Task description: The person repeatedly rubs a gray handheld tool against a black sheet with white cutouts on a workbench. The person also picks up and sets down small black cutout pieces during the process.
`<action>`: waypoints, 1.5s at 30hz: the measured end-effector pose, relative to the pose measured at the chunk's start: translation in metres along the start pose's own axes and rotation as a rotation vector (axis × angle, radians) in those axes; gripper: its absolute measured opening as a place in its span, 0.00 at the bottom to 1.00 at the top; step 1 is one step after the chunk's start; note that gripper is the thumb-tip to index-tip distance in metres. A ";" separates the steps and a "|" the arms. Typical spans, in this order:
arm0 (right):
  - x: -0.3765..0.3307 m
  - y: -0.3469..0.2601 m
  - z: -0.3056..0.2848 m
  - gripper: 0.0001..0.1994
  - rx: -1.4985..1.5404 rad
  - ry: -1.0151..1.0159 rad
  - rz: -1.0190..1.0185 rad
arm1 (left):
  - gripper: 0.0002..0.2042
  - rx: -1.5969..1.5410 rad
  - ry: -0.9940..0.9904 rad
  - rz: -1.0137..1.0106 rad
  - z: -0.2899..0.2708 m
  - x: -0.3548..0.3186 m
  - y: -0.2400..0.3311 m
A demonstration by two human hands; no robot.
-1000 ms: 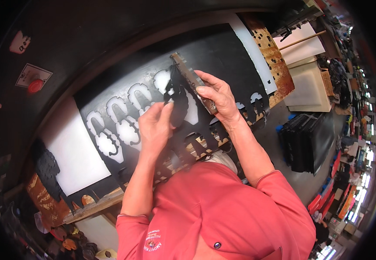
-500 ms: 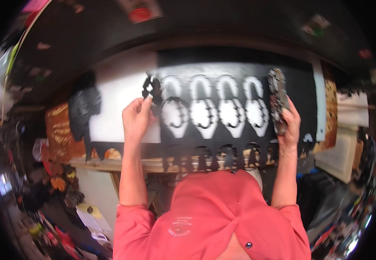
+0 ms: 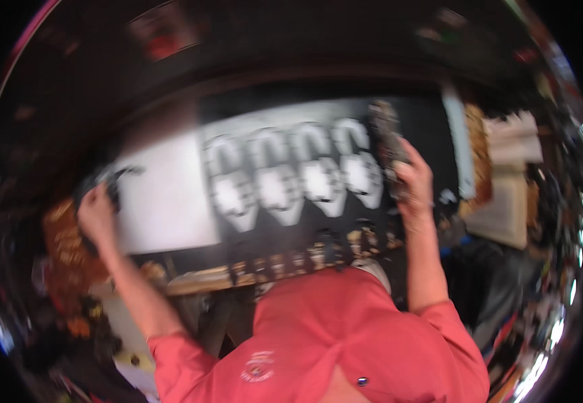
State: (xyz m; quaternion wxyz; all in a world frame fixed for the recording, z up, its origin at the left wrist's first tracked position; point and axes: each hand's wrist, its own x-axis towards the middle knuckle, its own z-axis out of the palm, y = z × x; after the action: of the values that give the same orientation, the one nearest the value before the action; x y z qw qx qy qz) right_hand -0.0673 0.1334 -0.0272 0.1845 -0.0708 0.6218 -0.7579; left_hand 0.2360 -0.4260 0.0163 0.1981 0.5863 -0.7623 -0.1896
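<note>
Motion blurs the picture. At the far left, my left hand point(image 3: 98, 211) is closed with its fingertips on a small black cut-out piece point(image 3: 129, 172), beside a heap of black pieces point(image 3: 90, 185) at the end of the white sheet point(image 3: 163, 208). My right hand point(image 3: 412, 178) grips a long, dark, mottled bar point(image 3: 387, 127) with a rounded top and holds it upright over the right part of the black sheet point(image 3: 426, 134). Between the hands runs a row of pale loop-topped shapes point(image 3: 318, 178) with scalloped dark edges; several show.
Along the bench's near edge point(image 3: 200, 281) hang dark jagged cut-outs point(image 3: 331, 245). A pale blue strip point(image 3: 458, 144) borders the black sheet at the right. Brown board point(image 3: 69, 248) shows at the left end, and a pale panel point(image 3: 500, 208) stands at the right.
My left hand has moved far left with the black piece, from beside the pale shapes to the heap. The view has shifted and tilted; my right hand still holds the mottled bar.
</note>
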 end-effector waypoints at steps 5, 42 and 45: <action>-0.004 -0.005 0.006 0.35 0.171 -0.019 0.062 | 0.20 -0.144 0.108 0.284 0.025 -0.060 0.058; 0.008 0.015 -0.093 0.46 -0.985 0.398 -0.476 | 0.34 0.155 -0.147 1.494 0.230 -0.269 0.293; 0.011 0.013 -0.091 0.40 -1.013 0.347 -0.480 | 0.28 0.235 -0.174 1.395 0.221 -0.268 0.294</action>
State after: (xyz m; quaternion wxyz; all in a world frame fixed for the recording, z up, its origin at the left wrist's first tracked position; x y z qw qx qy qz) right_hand -0.1053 0.2105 -0.0603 -0.1534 -0.1638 0.8943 -0.3872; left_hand -0.0574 -0.0833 -0.0395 0.1470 -0.0378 -0.9882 0.0186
